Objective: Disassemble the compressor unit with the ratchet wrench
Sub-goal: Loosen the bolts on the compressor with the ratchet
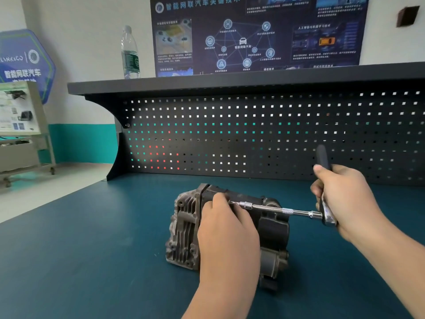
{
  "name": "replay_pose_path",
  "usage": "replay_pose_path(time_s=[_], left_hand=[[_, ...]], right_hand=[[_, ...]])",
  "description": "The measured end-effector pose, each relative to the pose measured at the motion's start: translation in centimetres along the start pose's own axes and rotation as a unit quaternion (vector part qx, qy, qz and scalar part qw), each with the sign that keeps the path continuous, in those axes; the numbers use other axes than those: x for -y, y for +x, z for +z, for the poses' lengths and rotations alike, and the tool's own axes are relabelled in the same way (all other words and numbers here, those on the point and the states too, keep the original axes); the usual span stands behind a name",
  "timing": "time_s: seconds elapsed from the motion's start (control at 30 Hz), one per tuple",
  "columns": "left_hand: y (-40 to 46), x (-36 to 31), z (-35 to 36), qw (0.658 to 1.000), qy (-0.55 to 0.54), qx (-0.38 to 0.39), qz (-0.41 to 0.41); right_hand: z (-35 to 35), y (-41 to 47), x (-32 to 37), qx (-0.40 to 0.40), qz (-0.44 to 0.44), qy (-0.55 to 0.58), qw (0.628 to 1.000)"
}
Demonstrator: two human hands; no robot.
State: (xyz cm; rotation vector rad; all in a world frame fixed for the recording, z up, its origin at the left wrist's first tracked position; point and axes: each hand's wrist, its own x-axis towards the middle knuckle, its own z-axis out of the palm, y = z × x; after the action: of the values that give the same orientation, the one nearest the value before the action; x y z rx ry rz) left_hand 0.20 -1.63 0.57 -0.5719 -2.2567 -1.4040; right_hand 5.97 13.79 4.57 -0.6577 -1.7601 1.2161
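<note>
The compressor unit point(184, 229), grey finned metal with a dark motor body, lies on the teal bench top point(92, 249) in the middle. My left hand point(226, 236) rests over its top, fingers curled onto the body near the extension's tip. My right hand point(345, 199) grips the ratchet wrench point(327, 215), whose black handle points up toward the pegboard. A long chrome extension bar point(276, 209) runs level from the ratchet head leftward to a bolt on the compressor, its tip next to my left fingers.
A dark pegboard point(253, 134) backs the bench under a shelf point(207, 82) that carries a water bottle point(130, 54). A poster hangs on the wall above. A display cart point(20, 130) stands on the floor at far left.
</note>
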Motion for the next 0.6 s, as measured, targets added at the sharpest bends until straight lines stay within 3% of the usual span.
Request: replay_pose_path(time_s=[0.17,0.33,0.47,0.6], left_hand=[[-0.7,-0.2,0.8,0.996,-0.046,-0.027,0.076],[-0.1,0.2,0.5,0.995,-0.047,-0.071,0.045],[0.6,0.9,0.2,0.999,0.001,-0.037,0.035],[1.3,1.6,-0.1,0.997,0.014,-0.023,0.074]], right_hand=[[-0.3,0.2,0.2,-0.003,0.012,0.022,1.000],[0.1,0.3,-0.4,0.008,0.023,0.031,0.999],[0.1,0.4,-0.4,0.006,0.020,0.031,0.999],[0.1,0.5,-0.5,0.009,0.023,0.036,0.999]])
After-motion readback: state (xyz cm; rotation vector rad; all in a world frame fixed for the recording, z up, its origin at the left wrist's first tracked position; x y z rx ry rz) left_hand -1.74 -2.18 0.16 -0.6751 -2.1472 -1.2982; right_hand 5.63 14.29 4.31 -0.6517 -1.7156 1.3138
